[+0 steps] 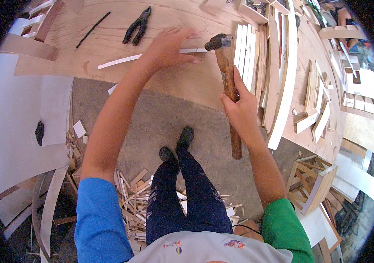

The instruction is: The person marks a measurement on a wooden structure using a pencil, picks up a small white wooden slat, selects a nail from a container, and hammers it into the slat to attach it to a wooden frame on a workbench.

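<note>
My right hand (241, 107) grips the wooden handle of a hammer (224, 65), its dark metal head up and its handle end pointing down toward me. Over the wooden worktable (178, 87), my left hand (169, 48) is stretched out with thumb and fingers apart, slightly blurred, holding nothing. A thin white wood strip (119, 62) lies on the table, and my left hand hides its middle. Beyond that hand rest black-handled pliers (137, 27). A thin black rod (93, 30) lies to their left.
Long white and bare wood strips (263, 79) are stacked right of the hammer, some overhanging the table edge. Small wooden frames (316, 101) lie farther right. Wood offcuts (136, 206) litter the floor by my legs. A wooden frame box (312, 184) stands low at right; a white panel (24, 131) is at left.
</note>
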Demonstrator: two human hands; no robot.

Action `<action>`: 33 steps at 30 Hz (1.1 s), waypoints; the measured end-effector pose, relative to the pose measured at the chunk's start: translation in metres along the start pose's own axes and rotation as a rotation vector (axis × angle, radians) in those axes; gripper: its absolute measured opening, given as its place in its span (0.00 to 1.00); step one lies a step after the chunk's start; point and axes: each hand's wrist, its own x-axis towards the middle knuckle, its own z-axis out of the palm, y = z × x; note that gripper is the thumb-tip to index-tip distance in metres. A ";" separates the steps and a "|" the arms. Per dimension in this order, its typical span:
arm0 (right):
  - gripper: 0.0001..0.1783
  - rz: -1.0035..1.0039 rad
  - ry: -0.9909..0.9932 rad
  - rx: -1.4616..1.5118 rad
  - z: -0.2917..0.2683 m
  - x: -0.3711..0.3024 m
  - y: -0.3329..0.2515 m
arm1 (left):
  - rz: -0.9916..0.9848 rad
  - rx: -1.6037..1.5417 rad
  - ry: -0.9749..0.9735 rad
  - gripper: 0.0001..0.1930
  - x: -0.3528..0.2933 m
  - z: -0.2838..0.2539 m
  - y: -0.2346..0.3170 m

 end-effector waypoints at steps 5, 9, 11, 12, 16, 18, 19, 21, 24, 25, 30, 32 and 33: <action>0.41 0.138 -0.064 0.019 -0.008 -0.007 -0.009 | -0.267 0.060 -0.090 0.23 -0.036 -0.039 0.009; 0.41 0.097 -0.056 -0.005 -0.006 -0.009 -0.012 | -0.252 0.245 0.052 0.14 -0.065 -0.049 0.006; 0.41 0.075 -0.049 -0.012 -0.005 -0.009 -0.015 | -0.249 0.190 0.082 0.10 -0.073 -0.046 0.000; 0.41 0.067 -0.050 -0.009 -0.005 -0.009 -0.018 | -0.249 0.164 0.097 0.08 -0.075 -0.045 -0.001; 0.41 0.049 -0.043 0.000 -0.003 -0.007 -0.021 | -0.245 0.144 0.156 0.04 -0.076 -0.038 -0.006; 0.41 0.084 -0.073 -0.046 -0.003 -0.006 -0.025 | -0.218 0.117 0.191 0.04 -0.075 -0.038 -0.006; 0.42 0.100 -0.087 -0.069 -0.003 -0.006 -0.027 | -0.233 0.126 0.183 0.03 -0.076 -0.038 -0.006; 0.41 0.051 -0.060 -0.095 -0.005 -0.004 -0.035 | -0.263 0.146 0.168 0.03 -0.076 -0.040 -0.006; 0.40 -0.126 0.107 -0.085 -0.001 -0.005 -0.036 | -0.266 0.139 0.173 0.03 -0.077 -0.041 -0.004; 0.40 -0.202 0.184 -0.074 0.002 -0.007 -0.033 | -0.272 0.153 0.175 0.03 -0.077 -0.040 -0.004; 0.40 -0.160 0.043 -0.187 0.007 0.007 -0.029 | -0.258 0.185 0.160 0.03 -0.074 -0.040 -0.003; 0.41 -0.155 0.104 -0.105 0.000 0.000 -0.049 | -0.278 0.184 0.168 0.03 -0.078 -0.041 -0.003; 0.41 -0.160 0.107 -0.106 -0.003 -0.003 -0.052 | -0.282 0.177 0.176 0.03 -0.076 -0.040 -0.003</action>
